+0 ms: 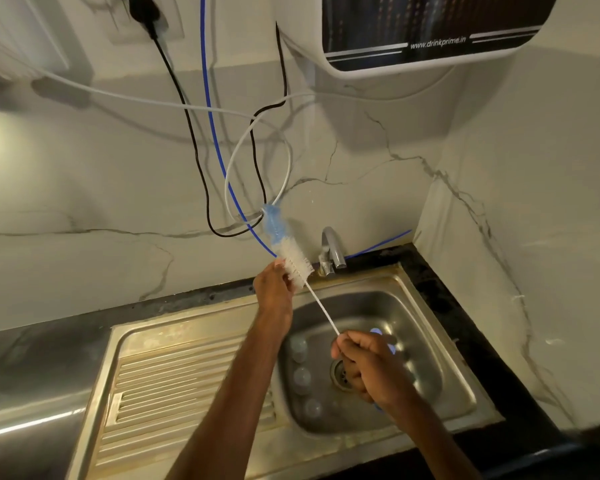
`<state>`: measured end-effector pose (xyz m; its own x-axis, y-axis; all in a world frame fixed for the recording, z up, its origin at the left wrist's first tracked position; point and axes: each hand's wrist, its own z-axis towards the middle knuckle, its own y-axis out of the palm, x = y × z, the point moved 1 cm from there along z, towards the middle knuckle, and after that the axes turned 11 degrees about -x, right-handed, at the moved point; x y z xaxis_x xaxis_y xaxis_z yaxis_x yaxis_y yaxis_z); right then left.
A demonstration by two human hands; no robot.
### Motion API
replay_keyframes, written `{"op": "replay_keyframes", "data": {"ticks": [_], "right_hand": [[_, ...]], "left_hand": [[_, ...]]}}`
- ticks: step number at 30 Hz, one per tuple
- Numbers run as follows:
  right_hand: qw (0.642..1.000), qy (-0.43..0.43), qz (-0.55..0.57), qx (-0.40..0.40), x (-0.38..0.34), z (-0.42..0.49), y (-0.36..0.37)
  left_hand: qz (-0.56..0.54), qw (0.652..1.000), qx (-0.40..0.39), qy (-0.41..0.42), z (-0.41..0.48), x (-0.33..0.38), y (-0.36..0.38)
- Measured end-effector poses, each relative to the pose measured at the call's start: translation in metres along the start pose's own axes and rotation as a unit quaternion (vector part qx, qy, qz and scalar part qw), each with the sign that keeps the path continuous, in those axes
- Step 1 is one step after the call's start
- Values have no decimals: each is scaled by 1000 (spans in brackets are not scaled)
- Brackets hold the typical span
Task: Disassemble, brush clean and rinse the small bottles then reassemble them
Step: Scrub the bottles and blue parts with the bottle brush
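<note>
Two bare forearms reach out from the bottom edge over a steel sink (461,375) set into the surface (32,368). The right hand (364,367) hangs over the basin above the drain (340,375), its fingers curled and pinching the near end of the thin white stem of a bottle brush (297,268). The brush slants up and away to the left hand (274,287), which grips the white bristles just in front of the tap (331,251); the brush's blue sponge tip sticks out past that hand, against the marble wall. Three small bottles (298,348), clear and blurred, lie in a row along the left wall of the basin, apart from both hands. Something blue (376,331) shows behind the right hand, too hidden to identify. A ribbed draining board (187,393) lies left of the basin. On the wall hang a blue tube (215,133), a black cable (187,116) and a white wall unit (430,29)
</note>
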<state>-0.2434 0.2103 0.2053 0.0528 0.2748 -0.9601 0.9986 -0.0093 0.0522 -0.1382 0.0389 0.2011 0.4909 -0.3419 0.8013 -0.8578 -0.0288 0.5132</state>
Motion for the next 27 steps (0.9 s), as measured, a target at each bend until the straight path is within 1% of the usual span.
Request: {"op": "replay_keyframes", "data": {"ticks": [3, 5, 8, 11, 13, 16, 17, 18, 19, 21, 22, 24, 27], "right_hand": [[999, -3, 22, 23, -4, 5, -4], [998, -2, 44, 34, -8, 9, -8], [998, 0, 54, 23, -9, 10, -8], [999, 6, 45, 19, -10, 12, -8], [999, 2, 49, 11, -12, 11, -10], [999, -2, 33, -19, -10, 4, -5], [999, -4, 23, -25, -9, 2, -2], [1000, -4, 18, -25, -9, 2, -1], [1000, 0, 20, -18, -10, 3, -1], [999, 9, 31, 6, -14, 8, -7], [999, 12, 34, 15, -16, 10, -10], [999, 10, 36, 20, -16, 9, -11], [999, 0, 39, 20, -13, 5, -8]], "left_hand": [[14, 996, -88, -7, -18, -1, 12], [36, 990, -135, 8, -32, 1, 20], [55, 983, -173, 26, -38, 8, 20], [81, 976, -199, 13, -45, 11, 15], [79, 978, -191, 24, -48, 16, 12], [27, 996, -83, 31, -28, 29, 8], [20, 997, -63, 27, -22, 28, 5], [32, 997, -66, 22, -22, 26, 5], [61, 994, -91, 24, -27, 20, 7], [122, 977, -174, 29, -43, 5, 11], [130, 970, -203, 28, -50, 2, 14], [96, 973, -207, 17, -50, 1, 14], [-21, 984, -176, -24, -39, 7, 7]]}}
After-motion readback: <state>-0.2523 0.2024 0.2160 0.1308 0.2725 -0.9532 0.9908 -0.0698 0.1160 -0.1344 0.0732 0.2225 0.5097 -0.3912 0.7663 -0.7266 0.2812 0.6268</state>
